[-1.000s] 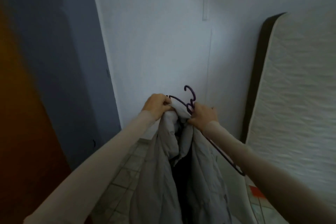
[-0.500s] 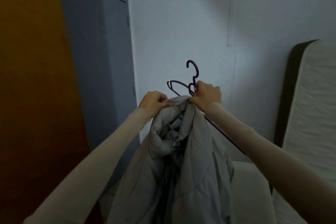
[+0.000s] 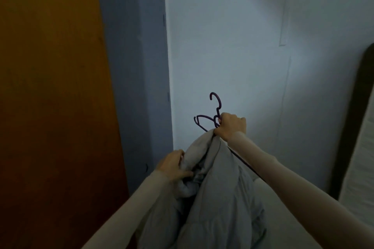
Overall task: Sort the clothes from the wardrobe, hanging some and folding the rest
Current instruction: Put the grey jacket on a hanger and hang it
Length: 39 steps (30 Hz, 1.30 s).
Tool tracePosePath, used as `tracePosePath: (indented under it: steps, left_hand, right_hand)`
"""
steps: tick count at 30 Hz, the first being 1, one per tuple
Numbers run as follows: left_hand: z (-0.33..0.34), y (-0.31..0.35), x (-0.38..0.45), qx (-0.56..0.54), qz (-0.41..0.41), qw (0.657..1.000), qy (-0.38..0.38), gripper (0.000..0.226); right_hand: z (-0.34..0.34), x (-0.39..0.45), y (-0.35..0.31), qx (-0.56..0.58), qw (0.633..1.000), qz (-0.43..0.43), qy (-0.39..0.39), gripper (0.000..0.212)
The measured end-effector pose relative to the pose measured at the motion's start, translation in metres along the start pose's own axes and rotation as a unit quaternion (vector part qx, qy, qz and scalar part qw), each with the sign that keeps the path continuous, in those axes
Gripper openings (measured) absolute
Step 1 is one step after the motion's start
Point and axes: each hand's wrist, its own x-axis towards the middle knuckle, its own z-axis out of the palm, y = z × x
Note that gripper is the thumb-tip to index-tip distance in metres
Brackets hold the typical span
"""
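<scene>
A puffy grey jacket [image 3: 220,194] hangs in front of me, partly on a purple plastic hanger [image 3: 215,111]. My right hand [image 3: 231,126] grips the hanger's neck together with the top of the jacket, and the hook stands up above my fist. The hanger's left shoulder juts out bare past the fabric, while its right arm runs down under my right forearm. Lower and to the left, my left hand [image 3: 174,166] clutches a bunched fold of the jacket. The jacket's lower part runs out of view.
An orange-brown wardrobe panel [image 3: 52,107] fills the left, with a grey door [image 3: 137,79] beside it. A white wall [image 3: 253,56] lies ahead. A mattress [image 3: 360,157] leans upright at the right edge. A pale surface [image 3: 283,212] sits below my right arm.
My view has swung up and left, bringing the wardrobe panel and grey door into sight. My left hand has dropped from the jacket's top to a lower fold. My right hand still holds the hanger.
</scene>
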Motion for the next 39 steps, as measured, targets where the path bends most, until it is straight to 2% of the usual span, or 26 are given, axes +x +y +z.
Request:
tracePosePath:
  steps: [3,8,11,17,22,27,29,33,37,39]
  left_hand:
    - [0.007,-0.01,-0.013,-0.006,-0.094,0.993,0.071,0.019]
    - [-0.006,-0.015,-0.02,-0.04,-0.23,0.955,0.182,0.025]
    - [-0.023,-0.016,-0.034,-0.093,-0.27,0.932,0.223,0.02]
    - [-0.049,-0.015,-0.074,-0.142,-0.293,0.894,0.308,0.014]
    - [-0.071,-0.005,-0.111,-0.148,-0.268,0.898,0.316,0.019]
    - [-0.102,0.0,-0.152,-0.118,-0.244,0.909,0.316,0.04]
    - [-0.114,-0.002,-0.168,-0.11,-0.244,0.904,0.332,0.042]
    - [-0.136,-0.009,-0.201,-0.132,-0.238,0.884,0.381,0.044]
    - [-0.153,-0.015,-0.233,-0.156,-0.235,0.864,0.417,0.039]
    - [-0.159,-0.019,-0.247,-0.164,-0.241,0.859,0.421,0.04]
  right_hand:
    - [0.005,0.003,-0.005,0.022,1.0,-0.011,-0.01,0.017]
    - [0.008,0.001,-0.022,0.037,0.995,-0.089,-0.012,0.026]
    - [0.005,-0.001,-0.029,0.056,0.989,-0.132,-0.02,0.023]
    - [0.002,-0.004,-0.041,0.102,0.973,-0.196,-0.067,0.025]
    - [0.013,-0.015,-0.048,0.143,0.96,-0.206,-0.124,0.026]
    - [0.029,-0.031,-0.072,0.191,0.937,-0.224,-0.187,0.027]
    - [0.033,-0.041,-0.089,0.21,0.925,-0.234,-0.211,0.032]
    - [0.035,-0.065,-0.13,0.224,0.908,-0.268,-0.232,0.027]
    - [0.03,-0.09,-0.163,0.276,0.88,-0.308,-0.235,0.023]
    - [0.021,-0.101,-0.177,0.381,0.839,-0.301,-0.243,0.019]
